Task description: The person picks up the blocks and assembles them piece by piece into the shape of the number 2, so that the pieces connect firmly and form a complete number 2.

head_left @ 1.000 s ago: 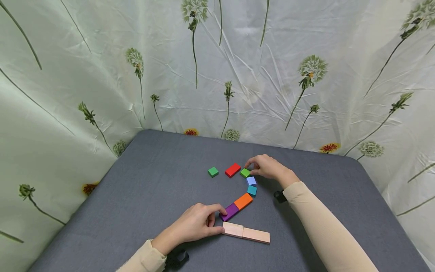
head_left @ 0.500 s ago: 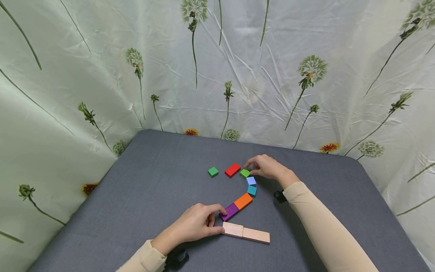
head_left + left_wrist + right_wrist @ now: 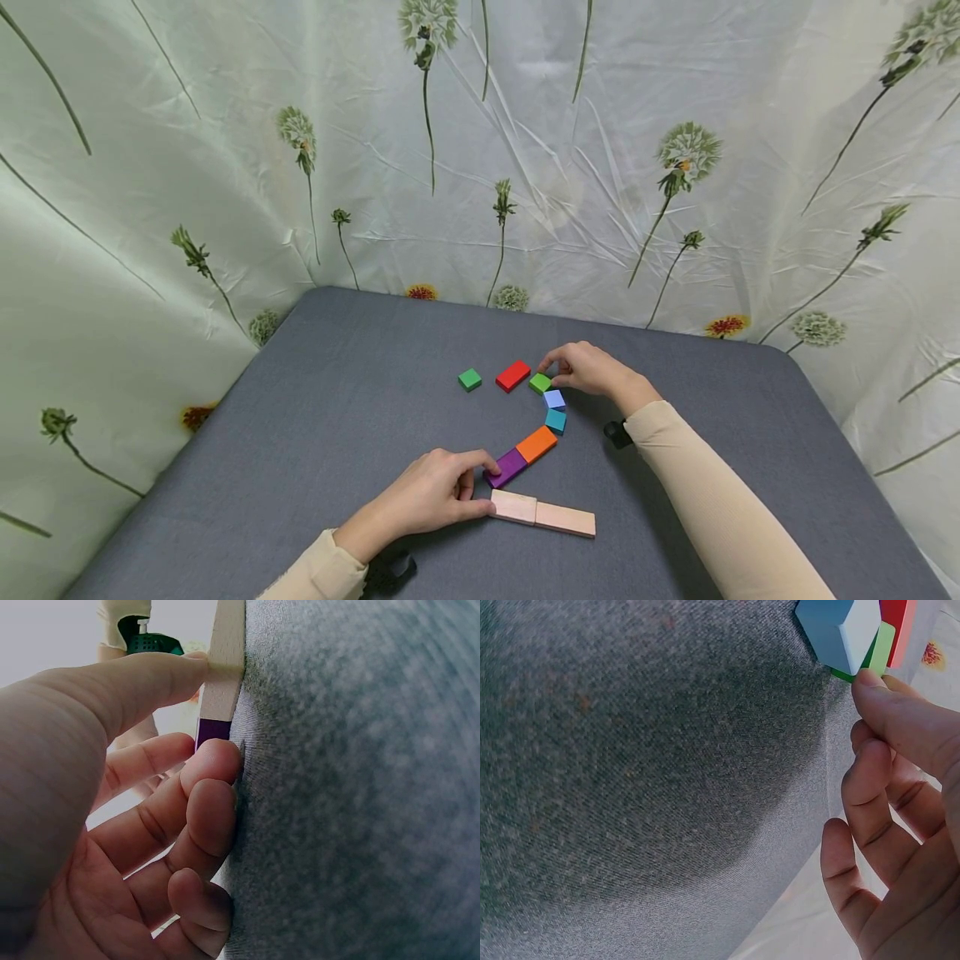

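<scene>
My left hand (image 3: 431, 492) rests at the near left of a curved row of blocks. Its index finger touches the purple block (image 3: 510, 467), and its thumb is against the end of a pale wooden block (image 3: 513, 506). In the left wrist view the other fingers bend loosely against the cloth. At the row's far end, my right hand (image 3: 592, 368) pinches a light green block (image 3: 540, 383) between thumb and index finger. Beside that block lie a red block (image 3: 513, 376) and a light blue block (image 3: 554, 400). A teal block (image 3: 556, 421) and an orange block (image 3: 537, 444) follow toward me.
A second pale wooden block (image 3: 566, 520) lies end to end with the first. The darker green block (image 3: 470, 380) sits apart, left of the red one. Grey cloth (image 3: 337, 375) covers the table, and a flower-patterned curtain (image 3: 480, 150) hangs behind it.
</scene>
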`<action>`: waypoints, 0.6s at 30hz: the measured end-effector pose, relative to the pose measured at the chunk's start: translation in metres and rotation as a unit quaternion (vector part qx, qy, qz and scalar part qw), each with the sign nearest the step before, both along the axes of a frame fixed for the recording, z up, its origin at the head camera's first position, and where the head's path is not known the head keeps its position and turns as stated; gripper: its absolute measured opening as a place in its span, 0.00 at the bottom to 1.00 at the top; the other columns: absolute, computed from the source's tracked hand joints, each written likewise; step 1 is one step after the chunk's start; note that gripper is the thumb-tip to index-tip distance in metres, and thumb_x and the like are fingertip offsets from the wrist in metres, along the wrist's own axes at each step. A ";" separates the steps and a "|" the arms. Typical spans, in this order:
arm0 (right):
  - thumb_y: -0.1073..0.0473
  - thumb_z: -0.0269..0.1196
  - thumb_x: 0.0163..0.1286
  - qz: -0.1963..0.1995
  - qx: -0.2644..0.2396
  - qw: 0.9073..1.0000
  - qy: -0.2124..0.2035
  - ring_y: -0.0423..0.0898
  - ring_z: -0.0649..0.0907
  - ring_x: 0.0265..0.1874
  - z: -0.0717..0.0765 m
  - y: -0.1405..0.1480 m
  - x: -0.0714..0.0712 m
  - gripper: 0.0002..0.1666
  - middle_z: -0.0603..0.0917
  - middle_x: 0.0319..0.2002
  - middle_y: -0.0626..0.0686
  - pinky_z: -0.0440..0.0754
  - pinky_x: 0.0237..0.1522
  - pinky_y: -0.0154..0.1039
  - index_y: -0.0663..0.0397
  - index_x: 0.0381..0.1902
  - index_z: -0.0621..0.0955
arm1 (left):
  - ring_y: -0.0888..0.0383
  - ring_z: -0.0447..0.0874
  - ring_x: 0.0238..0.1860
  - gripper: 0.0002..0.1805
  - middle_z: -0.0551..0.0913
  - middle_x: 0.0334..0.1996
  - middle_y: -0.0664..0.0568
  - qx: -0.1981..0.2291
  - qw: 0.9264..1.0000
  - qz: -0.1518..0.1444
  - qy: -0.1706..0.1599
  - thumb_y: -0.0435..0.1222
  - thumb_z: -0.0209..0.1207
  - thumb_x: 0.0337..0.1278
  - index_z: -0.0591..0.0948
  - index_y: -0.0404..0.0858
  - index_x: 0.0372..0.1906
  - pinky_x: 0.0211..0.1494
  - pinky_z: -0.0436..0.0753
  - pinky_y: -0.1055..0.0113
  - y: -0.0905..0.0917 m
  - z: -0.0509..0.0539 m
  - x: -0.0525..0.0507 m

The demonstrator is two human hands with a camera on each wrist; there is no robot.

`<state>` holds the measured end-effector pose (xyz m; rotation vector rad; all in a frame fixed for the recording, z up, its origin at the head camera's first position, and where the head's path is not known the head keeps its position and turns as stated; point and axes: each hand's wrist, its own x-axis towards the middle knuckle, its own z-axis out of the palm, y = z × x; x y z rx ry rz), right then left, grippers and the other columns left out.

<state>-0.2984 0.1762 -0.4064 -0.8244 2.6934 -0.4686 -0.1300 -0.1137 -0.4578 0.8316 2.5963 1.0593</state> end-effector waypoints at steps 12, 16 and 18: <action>0.65 0.69 0.75 0.005 -0.004 1.000 -0.001 0.41 0.76 0.27 0.002 0.002 -0.001 0.15 0.86 0.31 0.51 0.75 0.33 0.36 0.52 0.57 0.89 | 0.75 0.68 0.20 0.18 0.74 0.20 0.69 0.002 1.000 -0.001 0.004 0.48 0.76 0.62 0.85 0.52 0.54 0.27 0.68 0.75 0.000 0.000 0.000; 0.65 0.69 0.75 0.002 -0.009 1.000 -0.004 0.41 0.77 0.28 0.004 0.004 -0.001 0.15 0.87 0.32 0.51 0.77 0.35 0.37 0.53 0.58 0.88 | 0.75 0.68 0.20 0.18 0.74 0.20 0.69 0.002 1.000 -0.002 0.003 0.48 0.76 0.62 0.86 0.51 0.54 0.27 0.68 0.75 0.000 0.000 0.000; 0.64 0.69 0.75 -0.002 -0.010 1.000 -0.005 0.41 0.79 0.29 0.005 0.004 -0.001 0.15 0.87 0.33 0.51 0.78 0.36 0.38 0.53 0.58 0.88 | 0.75 0.68 0.20 0.18 0.74 0.20 0.69 0.002 1.000 -0.002 0.003 0.48 0.76 0.62 0.85 0.52 0.54 0.27 0.68 0.75 0.000 0.000 0.000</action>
